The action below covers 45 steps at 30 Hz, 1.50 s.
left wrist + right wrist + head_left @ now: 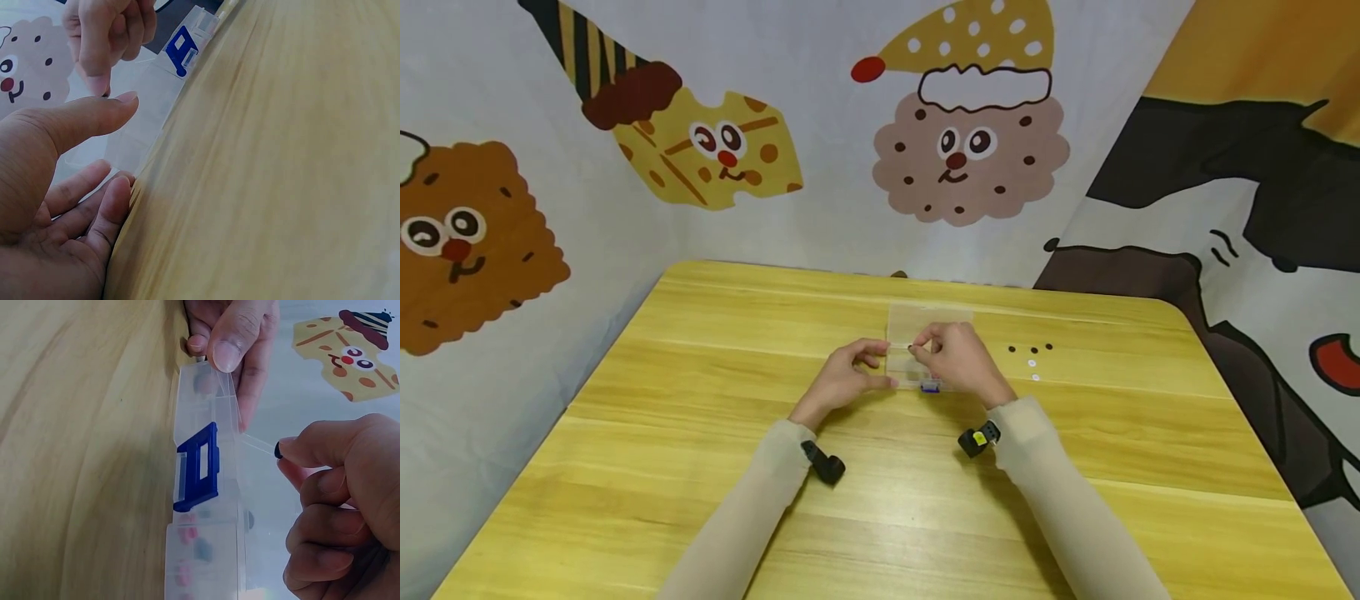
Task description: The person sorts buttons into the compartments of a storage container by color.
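Observation:
A clear plastic box (904,372) with a blue latch (199,469) sits on the table, its transparent lid (906,321) raised at the back. My left hand (841,377) holds the box at its left end, thumb at the near corner and fingers along the side toward the back. Above the box, my right hand (958,357) pinches a small black disc (278,450) between thumb and index finger. Through the front wall, several pink pieces (186,531) and a dark one (203,550) show blurred inside the right part.
Right of the box, 3 black discs (1034,350) and 2 white discs (1032,363) lie loose on the wooden table (880,517). Behind the table hangs a cloth (827,242) printed with cartoon figures. Both wrists carry small black cameras (825,463).

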Tool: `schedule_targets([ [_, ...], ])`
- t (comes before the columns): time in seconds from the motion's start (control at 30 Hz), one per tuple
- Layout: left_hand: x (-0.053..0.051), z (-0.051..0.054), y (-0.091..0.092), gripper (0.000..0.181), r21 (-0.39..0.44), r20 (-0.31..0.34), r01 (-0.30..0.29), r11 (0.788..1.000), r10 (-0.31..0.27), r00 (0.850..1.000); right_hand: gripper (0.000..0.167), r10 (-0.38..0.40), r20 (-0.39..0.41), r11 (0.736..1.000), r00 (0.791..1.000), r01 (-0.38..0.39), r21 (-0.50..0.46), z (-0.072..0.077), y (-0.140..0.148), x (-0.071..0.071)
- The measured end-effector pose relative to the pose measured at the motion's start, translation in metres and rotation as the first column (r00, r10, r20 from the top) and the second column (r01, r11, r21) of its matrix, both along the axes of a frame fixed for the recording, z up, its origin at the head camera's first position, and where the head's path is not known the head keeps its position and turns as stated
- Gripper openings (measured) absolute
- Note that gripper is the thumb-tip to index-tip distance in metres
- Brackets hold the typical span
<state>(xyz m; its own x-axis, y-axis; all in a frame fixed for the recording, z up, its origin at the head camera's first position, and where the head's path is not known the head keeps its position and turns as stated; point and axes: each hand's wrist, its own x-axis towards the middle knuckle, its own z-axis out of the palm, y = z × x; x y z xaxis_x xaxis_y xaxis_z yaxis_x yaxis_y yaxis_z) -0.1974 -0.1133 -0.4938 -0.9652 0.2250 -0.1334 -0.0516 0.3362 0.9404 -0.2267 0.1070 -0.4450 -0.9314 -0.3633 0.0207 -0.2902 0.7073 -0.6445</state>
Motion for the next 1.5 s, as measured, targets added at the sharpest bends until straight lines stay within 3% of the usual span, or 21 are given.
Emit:
schedule_targets([
  [0.67, -0.001, 0.001, 0.001, 0.061, 0.018, 0.005, -0.001, 1.0, 0.001, 1.0, 0.024, 0.005, 0.01, 0.999, 1.0, -0.005, 0.047, 0.006, 0.004, 0.0],
  [1.03, -0.001, 0.0, 0.002, 0.062, 0.019, 0.004, -0.013, 1.0, 0.013, 1.0, 0.032, -0.033, -0.009, 0.991, 0.999, 0.034, 0.13, 0.009, 0.031, -0.002],
  [1.5, -0.001, -0.001, 0.002, 0.061, -0.001, -0.002, 0.0, 1.0, 0.0, 1.0, 0.036, -0.094, -0.046, 0.983, 0.994, 0.1, 0.155, 0.005, 0.074, 0.003],
])
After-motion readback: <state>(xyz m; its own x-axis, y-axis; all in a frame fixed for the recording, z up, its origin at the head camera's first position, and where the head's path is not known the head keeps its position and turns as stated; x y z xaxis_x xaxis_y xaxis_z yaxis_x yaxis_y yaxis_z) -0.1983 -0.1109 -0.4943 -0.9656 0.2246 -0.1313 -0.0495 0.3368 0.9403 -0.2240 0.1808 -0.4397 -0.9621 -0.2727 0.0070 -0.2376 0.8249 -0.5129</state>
